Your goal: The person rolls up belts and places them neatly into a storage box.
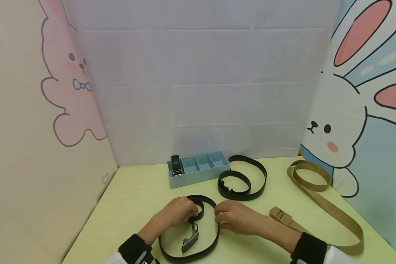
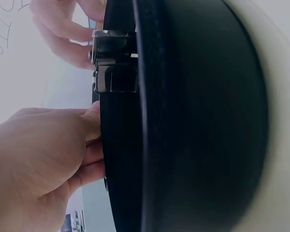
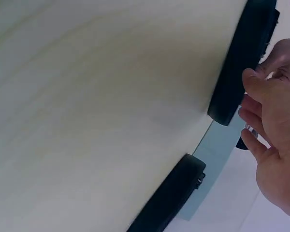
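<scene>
A black belt (image 1: 212, 250) stands on edge in a loose loop on the table, its smaller inner coil turned inside the loop. Its dark metal buckle (image 1: 190, 238) hangs at the loop's middle. My left hand (image 1: 179, 212) pinches the inner coil near the top of the loop. At the loop's right side my right hand (image 1: 237, 217) holds the outer band between thumb and fingers. In the left wrist view the belt (image 2: 203, 111) fills the right half, with the left hand (image 2: 43, 164) behind its edge. The right wrist view shows the right hand's thumb (image 3: 255, 83) overlapping the band.
Behind stands a blue divided tray (image 1: 198, 176) with a rolled black belt (image 1: 176, 165) in its left compartment. Another coiled black belt (image 1: 242, 197) lies right of the tray. A tan webbing belt (image 1: 336, 212) with a tan buckle (image 1: 280, 215) stretches along the right side, near my right forearm.
</scene>
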